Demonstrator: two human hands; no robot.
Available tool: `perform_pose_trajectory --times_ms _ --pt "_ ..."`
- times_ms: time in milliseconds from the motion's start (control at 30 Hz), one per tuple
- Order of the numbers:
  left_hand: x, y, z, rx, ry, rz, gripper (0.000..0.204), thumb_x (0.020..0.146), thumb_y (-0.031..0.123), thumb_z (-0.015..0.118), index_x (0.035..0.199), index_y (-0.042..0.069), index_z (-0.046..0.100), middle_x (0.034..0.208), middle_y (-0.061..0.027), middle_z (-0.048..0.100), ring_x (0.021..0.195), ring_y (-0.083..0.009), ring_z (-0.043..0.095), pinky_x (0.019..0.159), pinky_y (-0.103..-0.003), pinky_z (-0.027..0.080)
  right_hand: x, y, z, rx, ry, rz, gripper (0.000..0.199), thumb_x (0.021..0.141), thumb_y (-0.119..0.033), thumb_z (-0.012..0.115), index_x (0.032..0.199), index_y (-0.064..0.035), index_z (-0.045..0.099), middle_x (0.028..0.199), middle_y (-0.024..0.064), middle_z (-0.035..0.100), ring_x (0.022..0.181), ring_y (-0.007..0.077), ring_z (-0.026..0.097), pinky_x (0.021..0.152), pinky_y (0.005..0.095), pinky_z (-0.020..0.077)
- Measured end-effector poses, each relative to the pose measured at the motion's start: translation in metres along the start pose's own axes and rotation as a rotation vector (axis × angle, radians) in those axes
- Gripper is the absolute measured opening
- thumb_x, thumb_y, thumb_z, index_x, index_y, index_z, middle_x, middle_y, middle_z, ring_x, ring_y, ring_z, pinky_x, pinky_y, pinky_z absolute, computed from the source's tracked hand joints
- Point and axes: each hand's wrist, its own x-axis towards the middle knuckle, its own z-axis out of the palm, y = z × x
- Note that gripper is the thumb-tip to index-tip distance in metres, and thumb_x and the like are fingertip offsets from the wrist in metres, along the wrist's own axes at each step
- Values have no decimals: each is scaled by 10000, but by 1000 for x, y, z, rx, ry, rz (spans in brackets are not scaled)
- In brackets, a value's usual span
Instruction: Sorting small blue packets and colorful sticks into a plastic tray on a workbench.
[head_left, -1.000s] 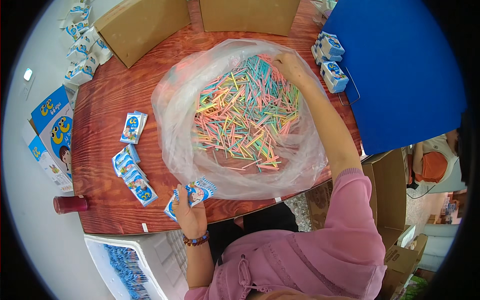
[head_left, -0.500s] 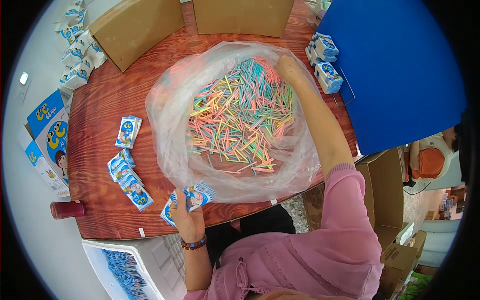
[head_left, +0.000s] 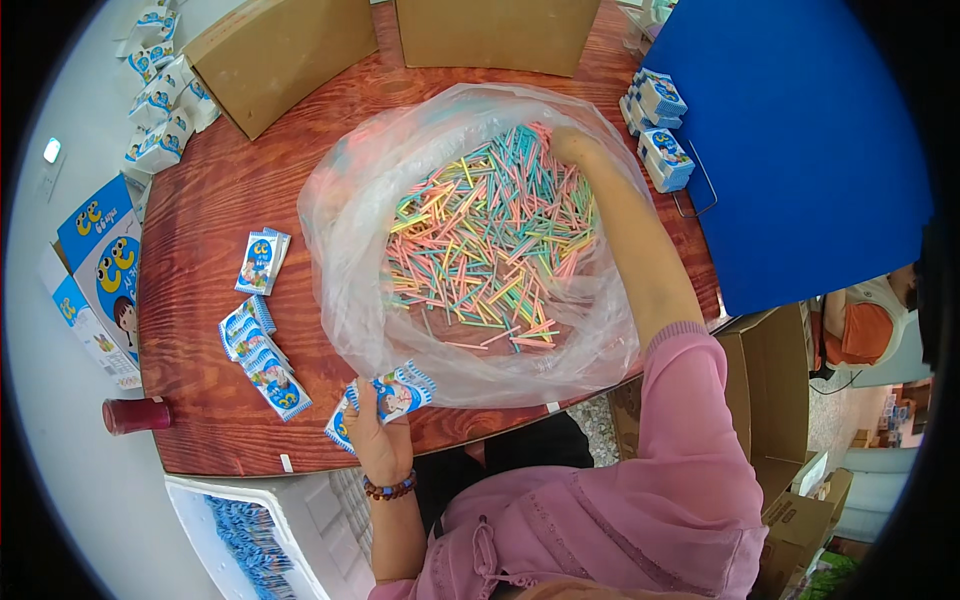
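Left grip: my left grip (head_left: 383, 443) is clamped on the held packets (head_left: 404, 393), blue and white, above the near edge of the table (head_left: 210, 190).
Right grip: my right grip (head_left: 572, 147) is at the far right of the bag; its fingertips are hidden, so I cannot tell whether they are together or apart.
Loose sticks: many coloured sticks (head_left: 490, 230) lie inside the clear bag (head_left: 350, 275), so I judge much of the work is left.
Set down: a small overlapping pair (head_left: 259, 262) and a row of packets (head_left: 268, 378) lie left of the bag; whether they are filled, I cannot tell.
Stacked: the packet stacks (head_left: 665, 160) at the far right look finished to me.
Since a second ago: my right grip sits slightly nearer me against the bag's far rim; my left grip keeps the same packets, and the laid-down ones stay put.
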Motion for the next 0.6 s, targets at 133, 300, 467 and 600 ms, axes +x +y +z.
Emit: perform_pose_trajectory --times_ms 133,300,467,600 --pt "-3 3 -6 -55 -41 15 124 972 161 569 995 52 624 984 -35 668 891 -136 639 815 -315 527 19 20 64 -379 785 -72 322 837 -148 546 1074 43 652 1026 259 661 959 354 659 807 445 510" --pt "-12 2 9 -36 18 15 142 976 195 570 966 61 617 947 -32 668 865 -126 639 794 -307 527 -10 45 106 -579 1058 -314 306 831 -189 609 994 67 648 921 246 684 850 365 665 752 446 507" --pt "-17 -2 10 -50 -53 10 167 977 197 568 1026 46 620 995 -50 672 887 -144 648 798 -331 537 -41 14 154 528 647 -722 205 961 -173 542 854 -20 626 810 81 634 740 165 569 733 311 475" --pt "-16 -5 5 -79 -111 -12 105 957 97 577 1045 56 617 1000 -35 668 908 -146 648 822 -332 536 -38 -9 197 886 498 -795 202 974 -173 553 878 -6 614 832 79 643 823 165 640 790 303 528"
